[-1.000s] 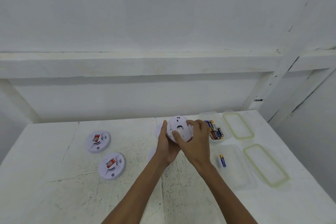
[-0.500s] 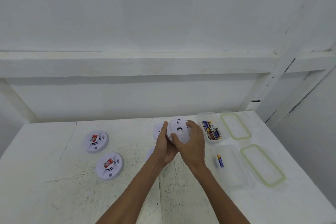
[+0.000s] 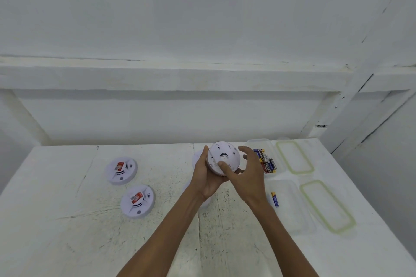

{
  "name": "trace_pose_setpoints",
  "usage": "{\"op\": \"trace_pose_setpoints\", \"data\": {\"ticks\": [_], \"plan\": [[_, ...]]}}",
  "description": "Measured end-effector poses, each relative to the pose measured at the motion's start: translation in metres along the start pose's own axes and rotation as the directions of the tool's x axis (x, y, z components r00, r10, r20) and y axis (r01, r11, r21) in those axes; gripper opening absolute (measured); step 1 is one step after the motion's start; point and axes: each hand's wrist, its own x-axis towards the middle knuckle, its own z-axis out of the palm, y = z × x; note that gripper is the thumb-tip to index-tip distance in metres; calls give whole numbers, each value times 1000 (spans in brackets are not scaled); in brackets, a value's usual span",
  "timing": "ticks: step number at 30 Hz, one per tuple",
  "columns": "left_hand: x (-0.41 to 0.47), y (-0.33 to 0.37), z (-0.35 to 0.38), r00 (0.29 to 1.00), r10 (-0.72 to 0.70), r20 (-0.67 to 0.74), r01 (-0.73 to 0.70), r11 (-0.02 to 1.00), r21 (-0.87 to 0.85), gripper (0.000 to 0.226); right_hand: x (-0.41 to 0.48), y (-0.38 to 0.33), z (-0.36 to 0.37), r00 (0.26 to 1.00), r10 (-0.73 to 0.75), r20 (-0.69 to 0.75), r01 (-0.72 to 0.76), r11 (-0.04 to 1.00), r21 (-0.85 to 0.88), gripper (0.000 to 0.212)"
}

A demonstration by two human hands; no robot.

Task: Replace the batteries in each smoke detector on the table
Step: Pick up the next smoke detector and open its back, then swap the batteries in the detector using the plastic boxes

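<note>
1. A second ago the right grip (image 3: 245, 177) was wrapped over the right edge of the held smoke detector (image 3: 221, 156). Now its fingers have spread clear of the rim, and only the thumb (image 3: 222, 165) touches the back face.
2. The left grip (image 3: 208, 177) still curls round the detector's left side and underside. It holds the unit above the worktop (image 3: 67, 231) with the back towards us.
3. We judge this to be a re-grip partway through working on the back. We cannot tell whether a battery sits inside.
4. Two more smoke detectors (image 3: 121, 170) (image 3: 137, 201) lie face-up at the left, each with a red tag, well apart from the hands. Something round and white (image 3: 196, 156) shows behind the left grip, mostly hidden.
5. To the right, a clear far tub (image 3: 258, 141) holds a cluster of batteries (image 3: 265, 162). A single battery (image 3: 274, 199) appears to lie in the near tub (image 3: 292, 209). Two green-rimmed lids (image 3: 295, 157) (image 3: 327, 206) lie beside the tubs.
6. The worktop is white-painted and scuffed, with cracks. It stands against a white wall with a ledge (image 3: 180, 74).
</note>
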Motion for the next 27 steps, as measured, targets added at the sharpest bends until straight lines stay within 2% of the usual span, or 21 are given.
{"op": "trace_pose_setpoints", "data": {"ticks": [5,21,24,27], "plan": [[-1,-1,-2,999,3,49,0,998,-60,65,-1,2,-1,997,-58,59,63,994,-89,63],[2,-5,-10,1000,-10,26,11,1000,-22,62,0,10,10,980,141,138,-135,989,-56,68],[2,-6,-9,999,-11,34,11,1000,-7,64,0,8,9,975,163,154,-162,987,-20,61],[1,-6,-10,999,-20,26,20,1000,-2,64,0,11,10,980,126,156,-123,992,-29,49]]}}
